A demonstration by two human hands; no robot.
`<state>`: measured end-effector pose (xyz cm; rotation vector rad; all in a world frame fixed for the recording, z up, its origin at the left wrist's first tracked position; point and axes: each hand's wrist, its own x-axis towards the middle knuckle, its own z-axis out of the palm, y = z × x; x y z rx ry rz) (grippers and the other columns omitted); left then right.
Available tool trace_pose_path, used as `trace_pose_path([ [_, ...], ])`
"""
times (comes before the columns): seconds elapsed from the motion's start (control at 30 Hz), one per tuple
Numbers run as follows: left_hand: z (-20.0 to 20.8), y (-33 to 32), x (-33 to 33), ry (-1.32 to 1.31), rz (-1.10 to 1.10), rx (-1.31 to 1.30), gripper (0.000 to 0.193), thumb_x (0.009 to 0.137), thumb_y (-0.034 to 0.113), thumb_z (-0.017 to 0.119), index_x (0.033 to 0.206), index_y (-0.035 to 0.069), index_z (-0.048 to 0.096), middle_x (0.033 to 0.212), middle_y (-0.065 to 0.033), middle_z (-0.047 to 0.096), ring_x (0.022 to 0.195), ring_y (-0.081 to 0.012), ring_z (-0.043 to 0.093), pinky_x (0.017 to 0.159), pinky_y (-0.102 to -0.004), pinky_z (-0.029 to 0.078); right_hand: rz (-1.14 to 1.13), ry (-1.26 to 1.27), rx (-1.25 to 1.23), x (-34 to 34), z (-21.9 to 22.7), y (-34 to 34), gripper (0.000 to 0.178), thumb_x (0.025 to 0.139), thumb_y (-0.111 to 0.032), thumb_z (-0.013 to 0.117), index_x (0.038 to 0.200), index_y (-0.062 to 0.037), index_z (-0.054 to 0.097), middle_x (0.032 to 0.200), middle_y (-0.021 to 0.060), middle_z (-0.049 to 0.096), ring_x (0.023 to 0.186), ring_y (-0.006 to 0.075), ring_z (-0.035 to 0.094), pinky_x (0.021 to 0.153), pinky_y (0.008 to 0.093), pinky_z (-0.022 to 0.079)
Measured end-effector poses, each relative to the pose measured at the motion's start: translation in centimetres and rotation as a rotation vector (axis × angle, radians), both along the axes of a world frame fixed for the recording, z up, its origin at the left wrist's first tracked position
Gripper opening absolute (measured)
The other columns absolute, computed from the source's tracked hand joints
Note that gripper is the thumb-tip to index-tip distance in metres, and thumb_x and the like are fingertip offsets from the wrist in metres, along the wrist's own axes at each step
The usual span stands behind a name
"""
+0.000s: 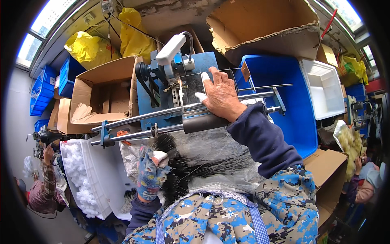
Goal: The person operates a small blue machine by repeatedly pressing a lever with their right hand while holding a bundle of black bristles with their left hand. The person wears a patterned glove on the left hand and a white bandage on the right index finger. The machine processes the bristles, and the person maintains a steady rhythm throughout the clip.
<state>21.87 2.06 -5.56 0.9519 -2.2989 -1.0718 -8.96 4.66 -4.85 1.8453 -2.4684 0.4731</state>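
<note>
My right hand [221, 94] is bare, with white wraps on the thumb and a finger. It reaches palm down over a blue bench machine [160, 87], thumb apart from the other fingers. Its fingertips lie at a thin straight wire [233, 69] crossing the machine, and its wrist is above a dark roller [205, 123] on the steel rails [162, 130]. My left hand [151, 173], in a stained blue patterned glove, is curled beside a heap of black-bristled wire brushes [175, 173]. What it grips is hidden. Wire stems [221, 164] fan rightward across a plastic-covered surface [207, 145].
A cardboard box [134, 81] stands left of the machine, a blue bin [298, 118] right. White tubs [92, 162] [323, 87] lie beyond, the left one with white tufts. A large carton [276, 40] is behind. Other people [42, 185] [367, 183] work at both sides.
</note>
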Motion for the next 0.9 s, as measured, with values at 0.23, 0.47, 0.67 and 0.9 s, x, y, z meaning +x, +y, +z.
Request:
trace_pose_path([
  [0.23,1.4,0.6,-1.9,-0.014,-0.153,-0.389,0.030,0.062,0.012,0.074,0.090,0.010,0.064,0.090,-0.0097,0.061,0.086,-0.0311,0.058,0.086,-0.0459,0.042,-0.072,-0.162,0.131,0.3,1.1,-0.3,0.064,0.077,-0.034,0.064,0.123,0.0041,0.042,0.113,0.0187,0.041,0.095,0.0327,0.054,0.080,0.0384,0.047],
  [0.47,1.7,0.8,-1.3,-0.052,-0.143,-0.411,0.030,0.066,0.019,0.073,0.093,0.009,0.065,0.093,-0.0109,0.061,0.085,-0.0317,0.058,0.077,-0.0436,0.044,-0.027,-0.091,0.092,2.3,0.0,-2.0,0.064,0.080,-0.034,0.059,0.124,0.0084,0.040,0.104,0.0205,0.048,0.086,0.0325,0.059,0.071,0.0361,0.051],
  [0.67,1.9,1.0,-0.8,-0.085,-0.076,-0.250,0.029,0.066,0.017,0.072,0.093,0.010,0.065,0.092,-0.0091,0.062,0.083,-0.0295,0.059,0.073,-0.0418,0.044,-0.004,-0.095,-0.013,5.9,-0.4,-4.7,0.063,0.078,-0.032,0.061,0.121,0.0089,0.041,0.098,0.0208,0.051,0.079,0.0298,0.059,0.067,0.0342,0.051],
  [0.9,0.3,0.2,0.7,0.003,-0.014,-0.227,0.033,0.062,0.007,0.072,0.094,0.008,0.064,0.091,-0.0124,0.060,0.082,-0.0322,0.058,0.070,-0.0404,0.046,0.052,-0.016,0.019,1.3,-0.4,-1.5,0.058,0.076,-0.032,0.063,0.114,0.0090,0.045,0.099,0.0207,0.049,0.079,0.0298,0.057,0.065,0.0353,0.050],
])
